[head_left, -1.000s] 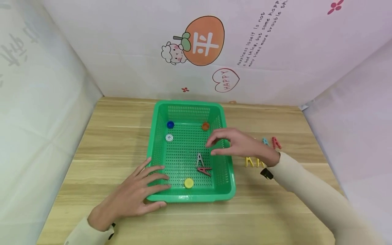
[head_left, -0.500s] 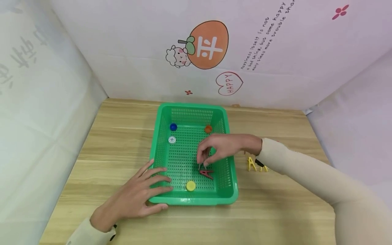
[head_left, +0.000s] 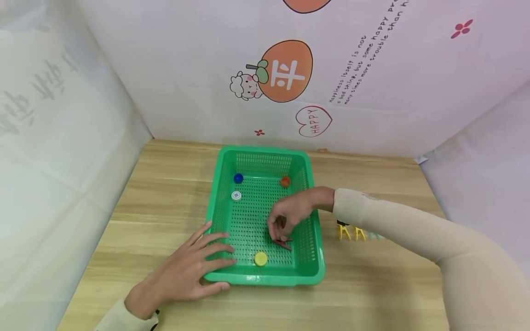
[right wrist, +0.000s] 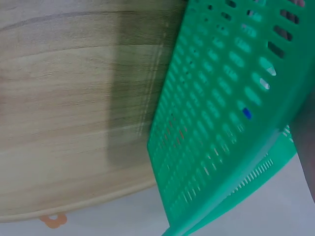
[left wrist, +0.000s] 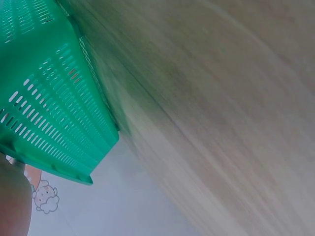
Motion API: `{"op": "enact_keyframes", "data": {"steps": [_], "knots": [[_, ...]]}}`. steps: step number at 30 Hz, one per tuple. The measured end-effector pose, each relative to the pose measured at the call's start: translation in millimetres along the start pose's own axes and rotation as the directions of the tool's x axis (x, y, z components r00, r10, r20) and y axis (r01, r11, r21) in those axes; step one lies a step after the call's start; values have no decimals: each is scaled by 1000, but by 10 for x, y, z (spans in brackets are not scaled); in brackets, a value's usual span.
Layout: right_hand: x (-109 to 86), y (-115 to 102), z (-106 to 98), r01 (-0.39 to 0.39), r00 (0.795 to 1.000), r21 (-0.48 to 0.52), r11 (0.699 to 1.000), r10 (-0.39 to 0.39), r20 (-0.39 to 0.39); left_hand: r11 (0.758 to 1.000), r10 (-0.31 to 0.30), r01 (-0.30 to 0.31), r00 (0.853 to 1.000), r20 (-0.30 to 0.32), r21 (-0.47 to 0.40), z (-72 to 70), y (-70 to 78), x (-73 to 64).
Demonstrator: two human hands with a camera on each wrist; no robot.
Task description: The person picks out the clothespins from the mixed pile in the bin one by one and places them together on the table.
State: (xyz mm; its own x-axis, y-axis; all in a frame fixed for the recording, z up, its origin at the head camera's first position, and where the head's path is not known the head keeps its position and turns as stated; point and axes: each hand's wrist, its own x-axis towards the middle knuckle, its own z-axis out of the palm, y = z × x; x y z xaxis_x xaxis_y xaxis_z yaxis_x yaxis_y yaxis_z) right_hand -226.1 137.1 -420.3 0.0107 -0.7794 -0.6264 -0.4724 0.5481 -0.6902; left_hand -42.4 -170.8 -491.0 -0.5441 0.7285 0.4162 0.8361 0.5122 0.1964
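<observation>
In the head view my left hand [head_left: 188, 266] rests with straight, spread fingers over the near left corner of a green plastic basket [head_left: 215, 193], its thumb outside the front rim. My right hand [head_left: 291, 212] reaches down inside, thumb and fingers pinching at a dark red clothespin [head_left: 285, 246] on the perforated floor. Most of that clothespin is covered by the fingertips, and the grey one beside it is hidden. A yellow cap [head_left: 260, 259] lies near the front wall. Farther back are a white cap [head_left: 236, 196], a blue cap [head_left: 238, 178] and an orange cap [head_left: 285, 181].
Right of the basket, on the wooden table [head_left: 174, 184], lie yellow clothespins [head_left: 343, 232] and a teal clothespin [head_left: 374, 236], partly behind the right sleeve [head_left: 389, 220]. White printed sheets [head_left: 190, 92] stand along the back and sides.
My right hand has come down from the basket's right side, first onto the grey clothespin, then to the red one. The left hand has kept its place on the rim. The head view has tilted slightly.
</observation>
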Motion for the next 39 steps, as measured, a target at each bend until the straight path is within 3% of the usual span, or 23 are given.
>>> {"op": "enact_keyframes", "data": {"steps": [7,13,26,39], "knots": [[49,47,36,-93,995,-46,995,95,40,1000,-1,1,1000,-3,-4,15,7,-2],[118,68,56,-100,992,-29,995,102,72,1000,-7,7,1000,3,-17,2,10,4],[141,133,-100,-99,993,-113,989,92,-70,1000,-6,6,1000,5,-10,4,13,4],[229,166,-286,-77,981,-172,982,44,-189,1000,-14,14,1000,8,-15,8,15,0]]}}
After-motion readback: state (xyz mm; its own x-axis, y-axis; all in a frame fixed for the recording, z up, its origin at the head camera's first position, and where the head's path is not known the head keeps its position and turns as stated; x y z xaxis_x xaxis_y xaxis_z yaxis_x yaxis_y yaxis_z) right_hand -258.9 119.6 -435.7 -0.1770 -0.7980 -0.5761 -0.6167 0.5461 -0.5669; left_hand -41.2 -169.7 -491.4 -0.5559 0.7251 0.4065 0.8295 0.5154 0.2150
